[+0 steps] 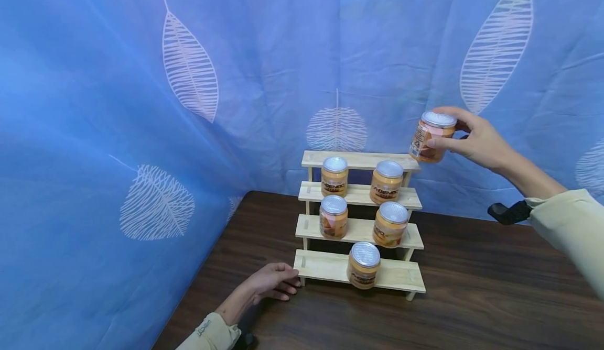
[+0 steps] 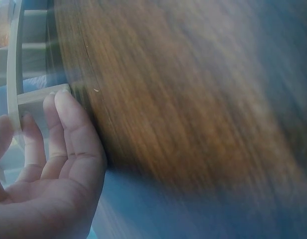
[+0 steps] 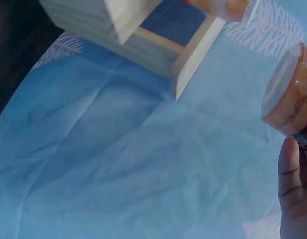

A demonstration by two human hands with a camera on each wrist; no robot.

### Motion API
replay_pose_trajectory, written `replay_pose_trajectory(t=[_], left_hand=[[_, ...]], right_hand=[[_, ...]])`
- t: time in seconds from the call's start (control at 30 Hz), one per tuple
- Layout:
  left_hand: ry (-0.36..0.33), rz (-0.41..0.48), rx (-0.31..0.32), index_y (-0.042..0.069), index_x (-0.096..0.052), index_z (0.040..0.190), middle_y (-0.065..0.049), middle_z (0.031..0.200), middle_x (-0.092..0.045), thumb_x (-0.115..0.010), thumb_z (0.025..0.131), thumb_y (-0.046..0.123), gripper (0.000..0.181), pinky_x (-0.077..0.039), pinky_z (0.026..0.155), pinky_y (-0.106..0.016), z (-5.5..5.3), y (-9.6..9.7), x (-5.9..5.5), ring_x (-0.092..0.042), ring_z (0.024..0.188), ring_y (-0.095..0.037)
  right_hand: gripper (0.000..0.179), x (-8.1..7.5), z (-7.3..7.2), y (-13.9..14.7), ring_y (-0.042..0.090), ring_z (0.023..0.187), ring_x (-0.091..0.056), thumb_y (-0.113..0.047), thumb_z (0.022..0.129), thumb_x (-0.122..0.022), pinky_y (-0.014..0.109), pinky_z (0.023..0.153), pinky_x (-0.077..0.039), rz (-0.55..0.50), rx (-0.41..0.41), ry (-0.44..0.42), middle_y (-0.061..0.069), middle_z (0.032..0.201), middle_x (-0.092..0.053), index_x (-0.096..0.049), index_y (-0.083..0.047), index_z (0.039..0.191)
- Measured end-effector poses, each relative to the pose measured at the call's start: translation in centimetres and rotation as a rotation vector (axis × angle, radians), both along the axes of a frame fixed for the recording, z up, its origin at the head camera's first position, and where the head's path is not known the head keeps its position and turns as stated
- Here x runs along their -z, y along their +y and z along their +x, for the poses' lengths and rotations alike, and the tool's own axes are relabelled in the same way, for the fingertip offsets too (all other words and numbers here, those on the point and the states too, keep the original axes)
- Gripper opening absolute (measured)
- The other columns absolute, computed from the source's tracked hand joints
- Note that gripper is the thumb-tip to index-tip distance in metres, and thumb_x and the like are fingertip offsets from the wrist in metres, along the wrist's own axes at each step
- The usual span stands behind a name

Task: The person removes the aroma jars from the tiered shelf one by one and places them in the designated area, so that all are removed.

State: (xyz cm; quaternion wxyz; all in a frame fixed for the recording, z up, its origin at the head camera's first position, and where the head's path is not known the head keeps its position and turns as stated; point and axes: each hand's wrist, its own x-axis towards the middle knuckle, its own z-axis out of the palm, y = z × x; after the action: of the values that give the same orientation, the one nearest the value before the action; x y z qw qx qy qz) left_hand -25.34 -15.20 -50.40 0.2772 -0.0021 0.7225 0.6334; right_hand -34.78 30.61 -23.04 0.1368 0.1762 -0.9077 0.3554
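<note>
Jar [image 1: 424, 136], silver lid [image 1: 439, 119] uppermost, held in the air near the right end of the wooden rack's [image 1: 325, 266] top tier [image 1: 358, 158].
Right hand [image 1: 481, 138] grasps it by the sides, thumb opposed to fingers, presumably to keep it upright with its base free; left hand [image 1: 271, 281] has loosely bent fingers at the rack's lower left corner, perhaps to steady it (whether they pinch, cannot tell); five like jars [image 1: 333, 181] stand lids up on the lower three tiers, the stepping seemingly keeping each row in sight.
</note>
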Motion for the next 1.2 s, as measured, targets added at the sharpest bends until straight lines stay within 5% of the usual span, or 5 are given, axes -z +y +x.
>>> replay_pose_trajectory(t=[0.37,0.97,1.2], left_hand=[[0.006,0.011,0.001,0.007,-0.062,0.107,-0.006,0.098,-0.073,-0.063,0.099,0.033,0.027,-0.057,0.064,-0.023,0.1,0.0,-0.1,-0.069,0.079,-0.011],[-0.009,0.005,0.003,0.005,-0.063,0.109,-0.007,0.1,-0.073,-0.063,0.099,0.034,0.03,-0.058,0.065,-0.024,0.3,0.1,-0.4,-0.07,0.08,-0.012],[0.001,0.003,0.005,0.006,-0.063,0.108,-0.006,0.099,-0.073,-0.063,0.099,0.034,0.03,-0.058,0.065,-0.024,0.3,0.1,-0.3,-0.07,0.08,-0.011]], right_hand=[[0.07,1.5,2.2,3.2,0.006,0.097,-0.045,-0.026,0.092,-0.074,0.025,0.061,-0.044,0.016,0.06,-0.014,-0.016,0.117,-0.046,-0.039,-0.029,0.152],[0.075,7.0,4.3,6.1,-0.004,0.097,-0.04,-0.034,0.094,-0.071,0.028,0.061,-0.044,0.064,0.112,-0.117,0.015,0.138,-0.043,-0.03,-0.025,0.157],[0.075,8.7,4.6,6.5,-0.009,0.095,-0.039,-0.033,0.094,-0.071,0.027,0.061,-0.044,0.067,0.125,-0.111,0.015,0.136,-0.045,-0.032,-0.022,0.156]])
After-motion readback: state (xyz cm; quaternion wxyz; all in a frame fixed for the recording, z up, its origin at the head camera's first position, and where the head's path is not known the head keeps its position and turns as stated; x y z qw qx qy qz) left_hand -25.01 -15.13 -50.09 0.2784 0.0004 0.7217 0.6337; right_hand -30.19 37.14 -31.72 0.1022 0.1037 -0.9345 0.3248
